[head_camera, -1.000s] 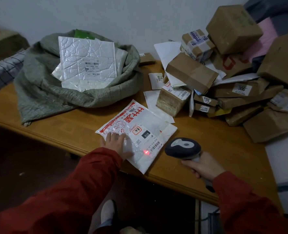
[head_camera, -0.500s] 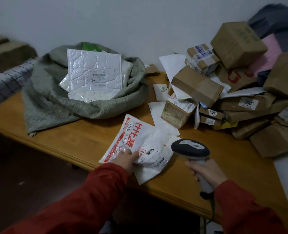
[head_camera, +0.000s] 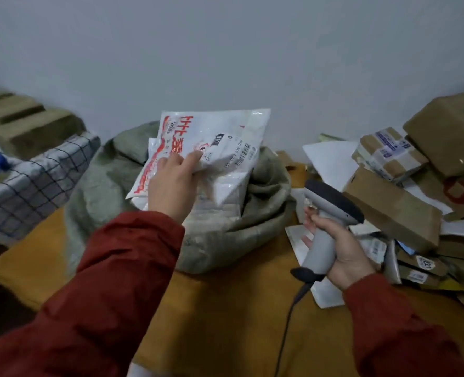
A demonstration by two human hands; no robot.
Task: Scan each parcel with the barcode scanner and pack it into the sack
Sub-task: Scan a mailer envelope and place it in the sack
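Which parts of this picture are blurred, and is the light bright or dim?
In the head view the light is dim, flat, with little glare; the parcel in the left hand and the sack are smeared; the scanner in the right hand is sharper; the boxes at the right edge lean, bent by the wide lens.

The wooden table (head_camera: 225, 308) carries a slumped grey-green sack (head_camera: 263, 213), which sits below and beyond the fingers (head_camera: 191, 161) of the left hand (head_camera: 173, 186). Flat white envelopes (head_camera: 327, 296) lie on the wood beneath the fingers (head_camera: 312, 223) of the right hand (head_camera: 345, 251). To the right of those fingers, a heap of brown cardboard boxes (head_camera: 394, 213) crowds the tabletop, with white mailers among them.
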